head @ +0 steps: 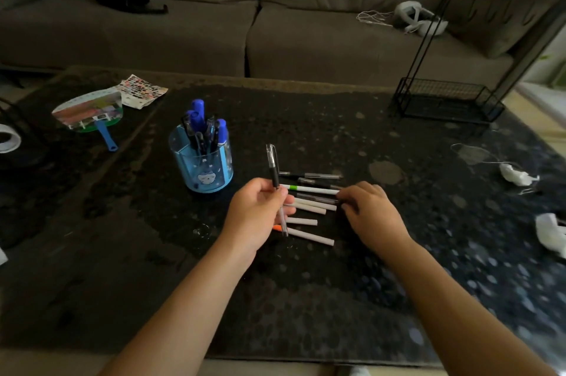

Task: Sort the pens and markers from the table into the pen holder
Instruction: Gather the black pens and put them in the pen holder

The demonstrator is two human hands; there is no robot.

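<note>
A blue translucent pen holder (202, 165) stands left of centre on the dark table, with several blue markers and dark pens upright in it. My left hand (255, 211) grips a clear pen with a black cap (273, 167), held nearly upright. Several white-barrelled markers (309, 207) and dark pens (309, 175) lie side by side on the table between my hands. My right hand (369, 211) rests fingers-down on the right ends of those markers; whether it grips one is unclear.
A hand fan (88, 112) and a sticker sheet (142, 90) lie at the far left, a tape roll (7, 138) at the left edge. A black wire rack (444, 100) stands at the back right. Crumpled white tissues (517, 176) lie at the right. A sofa is behind the table.
</note>
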